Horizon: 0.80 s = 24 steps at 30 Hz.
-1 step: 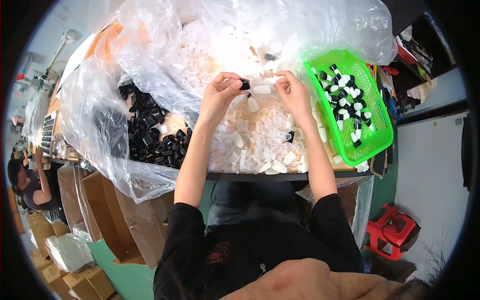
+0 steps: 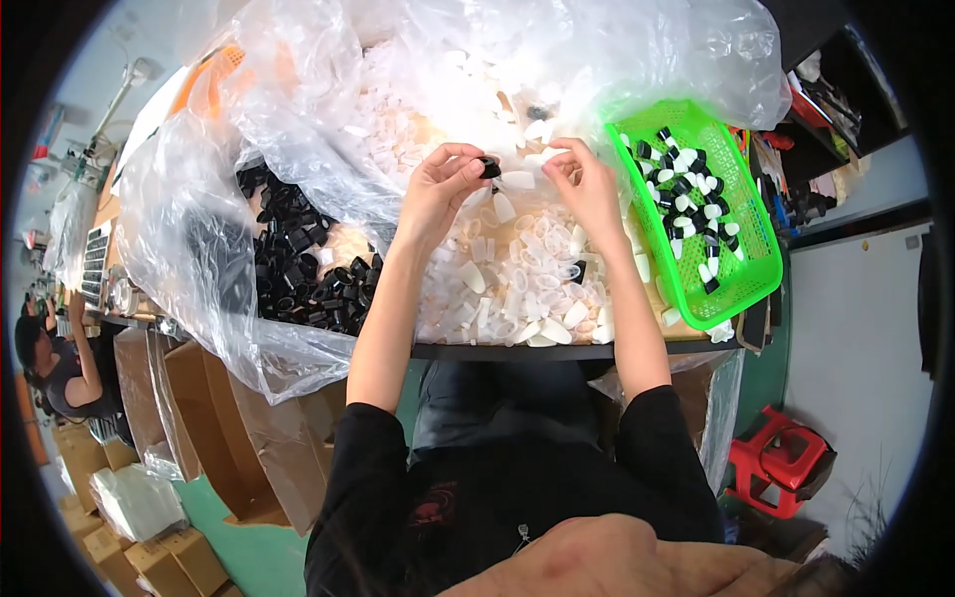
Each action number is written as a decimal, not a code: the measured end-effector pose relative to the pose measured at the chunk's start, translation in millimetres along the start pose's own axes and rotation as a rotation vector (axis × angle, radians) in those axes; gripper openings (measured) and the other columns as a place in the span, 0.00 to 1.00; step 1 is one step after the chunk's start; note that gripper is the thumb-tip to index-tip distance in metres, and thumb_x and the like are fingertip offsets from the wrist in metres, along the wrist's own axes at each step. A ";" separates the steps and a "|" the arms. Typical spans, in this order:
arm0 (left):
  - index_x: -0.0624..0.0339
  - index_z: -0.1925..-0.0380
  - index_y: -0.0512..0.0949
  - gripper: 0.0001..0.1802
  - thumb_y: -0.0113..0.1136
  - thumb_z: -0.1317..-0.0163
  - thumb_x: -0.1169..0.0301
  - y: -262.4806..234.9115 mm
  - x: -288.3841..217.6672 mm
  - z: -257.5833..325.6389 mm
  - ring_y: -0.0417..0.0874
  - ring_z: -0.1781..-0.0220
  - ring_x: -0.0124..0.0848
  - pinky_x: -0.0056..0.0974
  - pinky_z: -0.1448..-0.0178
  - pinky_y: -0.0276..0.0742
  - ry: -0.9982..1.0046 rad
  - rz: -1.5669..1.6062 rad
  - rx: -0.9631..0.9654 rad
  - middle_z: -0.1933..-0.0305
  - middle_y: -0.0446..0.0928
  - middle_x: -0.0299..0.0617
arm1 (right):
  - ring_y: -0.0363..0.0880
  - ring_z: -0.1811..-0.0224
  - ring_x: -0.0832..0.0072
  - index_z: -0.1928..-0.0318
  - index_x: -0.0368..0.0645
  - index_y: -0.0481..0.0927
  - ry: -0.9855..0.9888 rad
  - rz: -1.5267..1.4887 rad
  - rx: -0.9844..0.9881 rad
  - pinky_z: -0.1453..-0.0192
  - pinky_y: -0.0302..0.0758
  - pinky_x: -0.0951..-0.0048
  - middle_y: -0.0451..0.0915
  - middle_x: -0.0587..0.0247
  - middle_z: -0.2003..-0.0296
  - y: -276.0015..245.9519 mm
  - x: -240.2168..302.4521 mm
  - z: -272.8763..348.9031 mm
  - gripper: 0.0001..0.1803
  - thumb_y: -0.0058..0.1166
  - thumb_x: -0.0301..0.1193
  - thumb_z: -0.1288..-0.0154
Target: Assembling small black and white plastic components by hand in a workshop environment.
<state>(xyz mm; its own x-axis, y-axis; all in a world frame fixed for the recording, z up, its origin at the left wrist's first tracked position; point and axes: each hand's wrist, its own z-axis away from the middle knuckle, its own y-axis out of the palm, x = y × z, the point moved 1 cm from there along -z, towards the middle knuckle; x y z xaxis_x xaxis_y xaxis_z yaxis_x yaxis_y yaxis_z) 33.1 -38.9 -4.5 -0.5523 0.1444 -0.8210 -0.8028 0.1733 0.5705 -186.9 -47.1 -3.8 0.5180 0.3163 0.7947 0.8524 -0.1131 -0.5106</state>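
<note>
My left hand (image 2: pixel 443 189) pinches a small black cap (image 2: pixel 489 167) between its fingertips. My right hand (image 2: pixel 587 179) holds a white cone-shaped plastic piece (image 2: pixel 517 180), and the two parts meet between the hands. Both hands hover over a heap of white plastic pieces (image 2: pixel 517 284) spread on clear plastic sheeting. A pile of black caps (image 2: pixel 298 269) lies to the left inside a clear bag. To the right stands a green basket (image 2: pixel 741 284) with several joined black-and-white pieces (image 2: pixel 686 199) in it.
The table's dark front edge (image 2: pixel 557 350) runs just below the heap. Crumpled clear bags (image 2: pixel 199 199) cover the left and back. Cardboard boxes (image 2: pixel 199 418) stand on the floor at left, a red stool (image 2: pixel 786 463) at right. Another person (image 2: pixel 55 368) works at far left.
</note>
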 end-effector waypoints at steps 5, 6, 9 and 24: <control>0.65 0.50 0.75 0.14 0.57 0.36 0.81 2.1 1.5 1.7 0.82 0.50 0.31 0.32 0.42 0.79 0.008 0.003 0.014 0.53 0.81 0.46 | 0.74 0.70 0.85 0.47 0.44 0.77 0.061 -0.330 0.002 0.67 0.70 0.81 0.82 0.70 0.68 1.3 -9.0 -1.9 0.17 0.61 0.27 0.36; 0.65 0.47 0.74 0.15 0.54 0.34 0.80 1.6 1.2 1.9 0.82 0.49 0.32 0.32 0.40 0.78 0.014 -0.012 0.018 0.52 0.80 0.47 | 0.75 0.68 0.85 0.46 0.43 0.75 0.104 -0.477 0.023 0.66 0.70 0.80 0.81 0.70 0.67 0.8 -8.6 -2.2 0.17 0.59 0.27 0.35; 0.66 0.46 0.74 0.15 0.52 0.33 0.80 4.4 -0.4 3.1 0.81 0.47 0.34 0.32 0.39 0.78 -0.005 0.072 0.085 0.51 0.80 0.48 | 0.77 0.63 0.83 0.43 0.41 0.73 0.151 -0.681 0.076 0.63 0.73 0.80 0.81 0.67 0.63 -3.2 -1.3 -3.4 0.18 0.56 0.25 0.33; 0.64 0.64 0.76 0.11 0.47 0.29 0.70 32.7 3.6 15.0 0.67 0.71 0.20 0.26 0.66 0.63 -0.095 -0.216 0.059 0.68 0.71 0.35 | 0.74 0.62 0.83 0.55 0.39 0.77 0.161 -0.890 -0.009 0.56 0.72 0.81 0.80 0.67 0.61 19.5 25.6 11.9 0.09 0.57 0.24 0.35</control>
<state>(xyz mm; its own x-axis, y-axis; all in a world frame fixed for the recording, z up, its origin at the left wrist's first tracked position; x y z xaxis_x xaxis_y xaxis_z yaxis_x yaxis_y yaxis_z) 8.2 -18.0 11.4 -0.3432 0.1881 -0.9203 -0.8840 0.2666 0.3841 -157.8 -30.1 2.8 -0.3299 0.1550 0.9312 0.9428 0.1033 0.3169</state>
